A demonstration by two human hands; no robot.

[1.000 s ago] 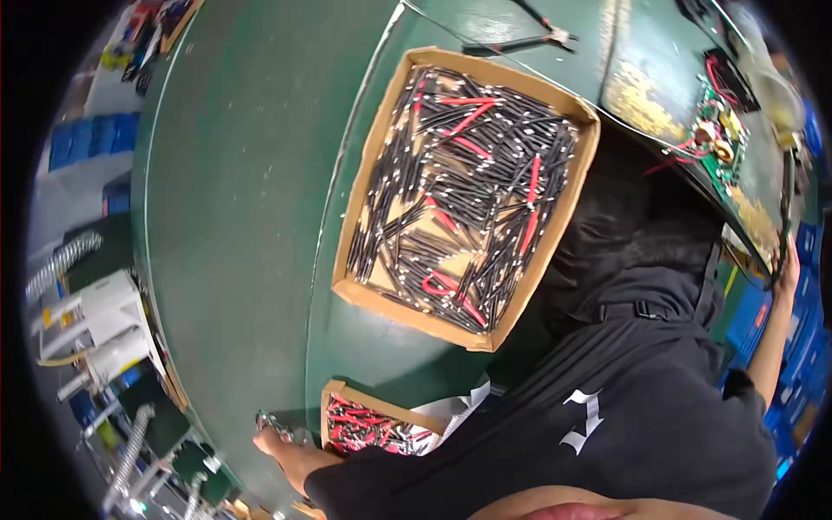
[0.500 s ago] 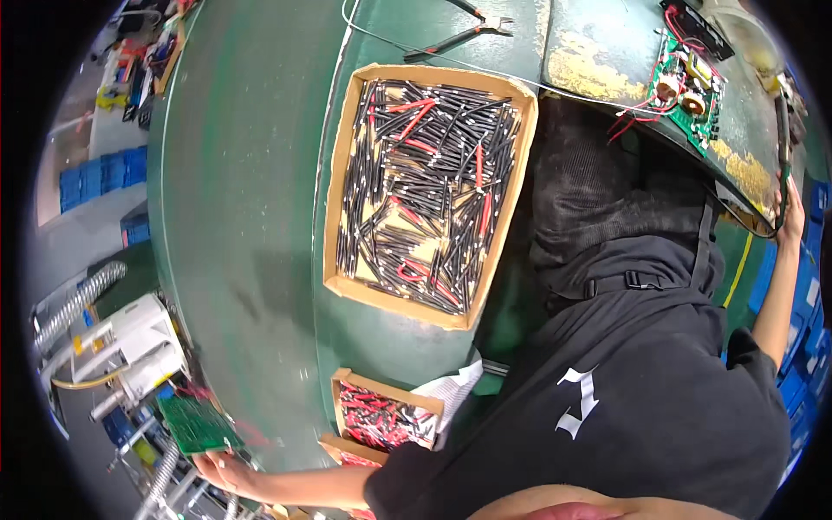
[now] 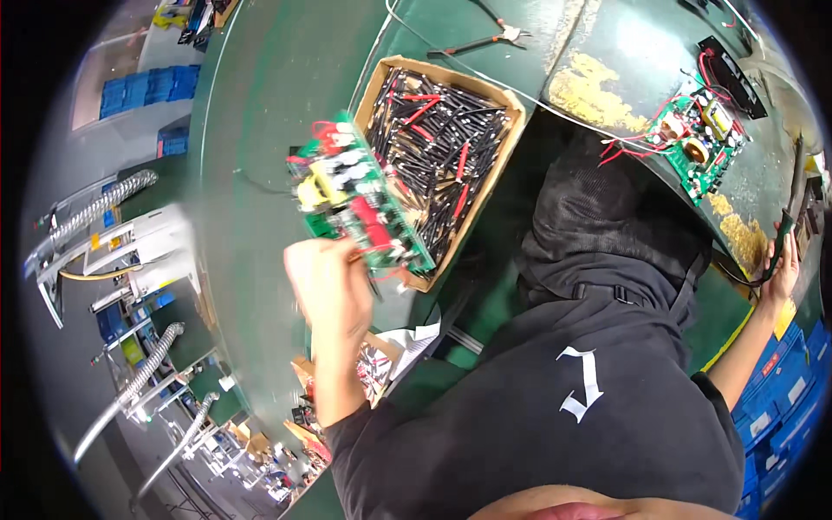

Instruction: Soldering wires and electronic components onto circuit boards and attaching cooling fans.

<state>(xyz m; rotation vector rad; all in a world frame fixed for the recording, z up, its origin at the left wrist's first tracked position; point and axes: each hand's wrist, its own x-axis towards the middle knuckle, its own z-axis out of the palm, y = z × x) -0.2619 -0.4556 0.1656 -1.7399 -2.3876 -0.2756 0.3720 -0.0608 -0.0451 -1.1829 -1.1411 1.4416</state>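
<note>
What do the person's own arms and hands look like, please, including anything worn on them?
The left hand and right hand are bare, without gloves. Both forearms are uncovered below the short, plain black sleeves. The left hand is blurred, so fine details cannot be told.

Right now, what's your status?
Left hand: grip on populated circuit board. Right hand: grip on soldering iron. Held board partly blocks view of wire-filled cardboard tray.

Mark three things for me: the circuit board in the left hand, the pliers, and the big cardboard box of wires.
Held circuit board point(image 3: 367, 218), head view: middle of its component side.
Pliers point(image 3: 474, 45), head view: the lower handle.
Big cardboard box point(image 3: 462, 82), head view: the wall nearest the pliers.
</note>
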